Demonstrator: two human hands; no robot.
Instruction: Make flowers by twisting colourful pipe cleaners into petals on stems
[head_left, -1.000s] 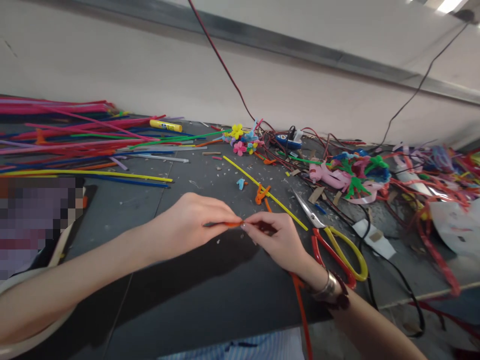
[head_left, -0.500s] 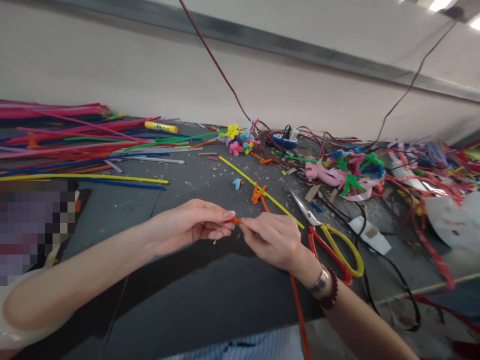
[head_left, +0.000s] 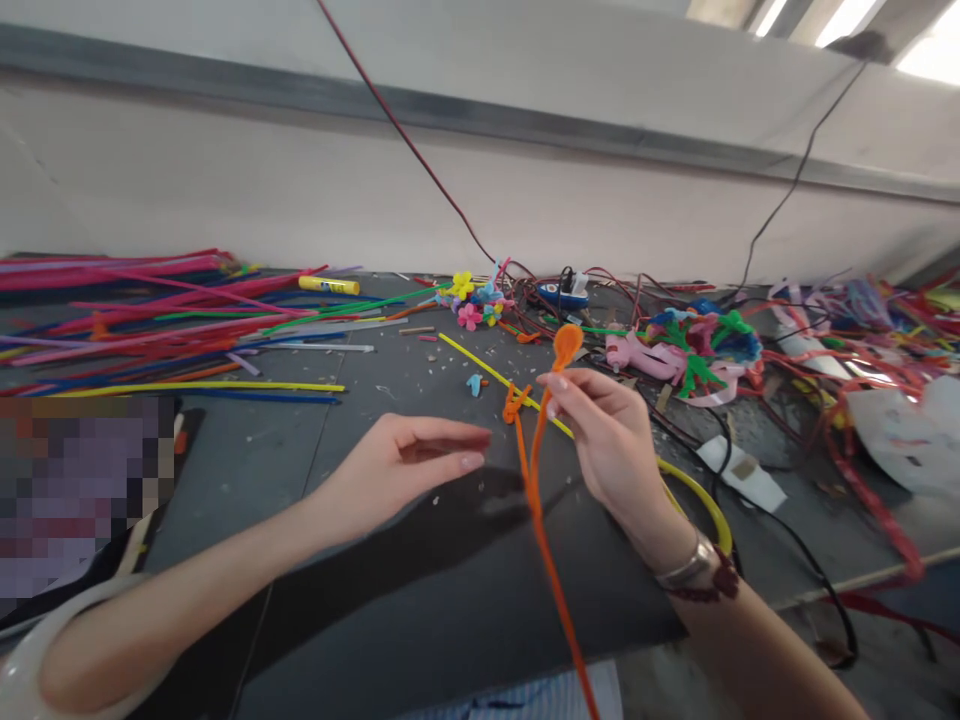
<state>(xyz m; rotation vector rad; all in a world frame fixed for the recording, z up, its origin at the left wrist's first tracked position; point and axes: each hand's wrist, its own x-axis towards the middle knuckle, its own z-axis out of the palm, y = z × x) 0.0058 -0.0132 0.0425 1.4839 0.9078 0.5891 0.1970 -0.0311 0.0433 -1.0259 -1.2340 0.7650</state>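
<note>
The person's two arms (head_left: 187, 600) reach out over a dark work table (head_left: 450, 630). The right hand (head_left: 611, 440) is raised, its fingers (head_left: 574, 385) closed in a pinch on a long orange pipe cleaner (head_left: 541, 500), with a small loop (head_left: 568, 343) at the top. The left hand (head_left: 401, 470) is held apart above the table, fingers loosely extended, gripping nothing.

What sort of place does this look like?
Probably a handicraft workshop: a right hand holds a looped orange pipe cleaner, loose coloured pipe cleaners lie heaped, and small pipe-cleaner flowers sit on the bench.
</note>
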